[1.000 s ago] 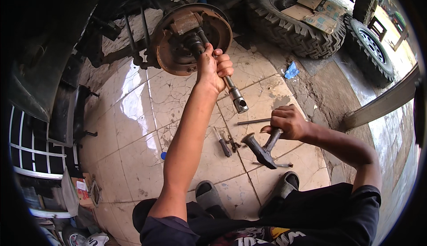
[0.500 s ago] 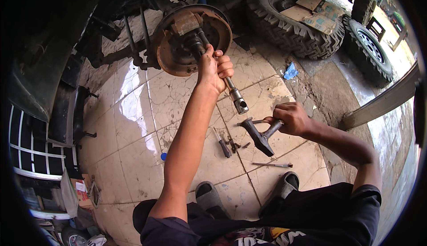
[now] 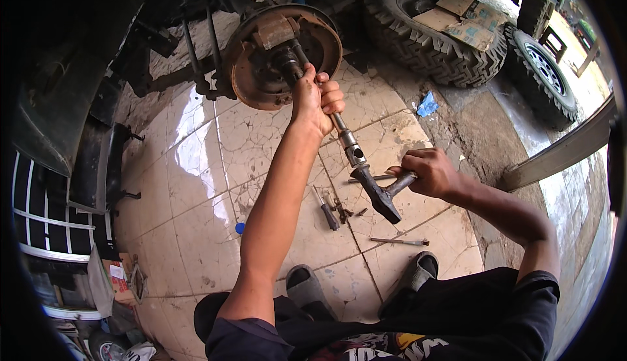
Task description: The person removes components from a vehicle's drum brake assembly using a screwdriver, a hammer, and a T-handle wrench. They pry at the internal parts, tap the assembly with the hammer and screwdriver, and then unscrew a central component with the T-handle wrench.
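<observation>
My left hand (image 3: 315,96) is closed around a steel extension bar (image 3: 337,121), which runs from the rusty brake backing plate's hub (image 3: 290,67) down toward me, ending in a chrome drilled fitting (image 3: 353,147). My right hand (image 3: 424,172) grips a dark metal hammer by its handle; the hammer head (image 3: 379,194) is up against, or very close to, the lower end of that fitting. On the cracked tile floor beneath lie a screwdriver (image 3: 330,216), some small dark pieces (image 3: 343,211) and two thin rods, one (image 3: 398,241) below the hammer, the other partly behind it.
At upper right lie a large tire (image 3: 431,61) topped with cardboard (image 3: 457,18) and a smaller wheel (image 3: 542,74), with a blue scrap (image 3: 428,105) nearby. Dark vehicle parts (image 3: 85,152) fill the left; a post (image 3: 562,145) stands at right. My sandalled feet (image 3: 304,282) are below.
My right hand has raised the hammer up and slightly left, bringing its head to the end of the fitting. My left hand holds almost the same position on the bar.
</observation>
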Available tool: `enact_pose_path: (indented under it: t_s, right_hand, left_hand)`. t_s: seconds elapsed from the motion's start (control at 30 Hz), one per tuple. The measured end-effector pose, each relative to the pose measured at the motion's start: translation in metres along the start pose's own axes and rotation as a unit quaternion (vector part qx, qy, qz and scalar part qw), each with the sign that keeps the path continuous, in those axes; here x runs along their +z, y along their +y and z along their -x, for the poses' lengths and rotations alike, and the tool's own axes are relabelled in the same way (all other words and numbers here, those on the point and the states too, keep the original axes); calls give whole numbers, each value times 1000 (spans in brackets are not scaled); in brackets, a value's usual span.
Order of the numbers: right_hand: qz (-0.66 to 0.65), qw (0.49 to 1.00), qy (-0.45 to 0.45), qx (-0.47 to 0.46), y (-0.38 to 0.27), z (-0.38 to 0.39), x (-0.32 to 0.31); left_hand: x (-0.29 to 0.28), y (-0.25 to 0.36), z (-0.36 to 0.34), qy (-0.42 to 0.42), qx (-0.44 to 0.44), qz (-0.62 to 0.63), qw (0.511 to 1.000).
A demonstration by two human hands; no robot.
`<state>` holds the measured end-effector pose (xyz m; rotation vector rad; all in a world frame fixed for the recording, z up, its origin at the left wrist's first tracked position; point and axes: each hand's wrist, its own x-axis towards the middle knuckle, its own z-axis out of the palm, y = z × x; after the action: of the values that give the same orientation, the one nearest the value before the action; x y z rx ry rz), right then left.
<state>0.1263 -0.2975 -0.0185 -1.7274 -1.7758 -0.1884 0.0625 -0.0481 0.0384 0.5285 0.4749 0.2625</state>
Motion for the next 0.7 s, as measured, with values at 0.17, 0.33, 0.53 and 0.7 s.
enact_pose_path:
  t_s: [0.17, 0.33, 0.53, 0.7]
  right_hand:
    - [-1, 1000, -5, -4, -2, -5, -2]
    - [-43, 997, 19, -64, -4, -3, -6]
    - [-23, 1000, 14, -2, -5, -4, -2]
    - [-11, 1000, -1, -5, -4, -4, -3]
  left_hand:
    - [3, 0, -2, -8, -9, 16, 1000]
    - [-3, 0, -3, -31, -5, 34, 999]
    - [-2, 2, -2, -25, -7, 31, 999]
    - [-3, 0, -4, -16, 5, 27, 999]
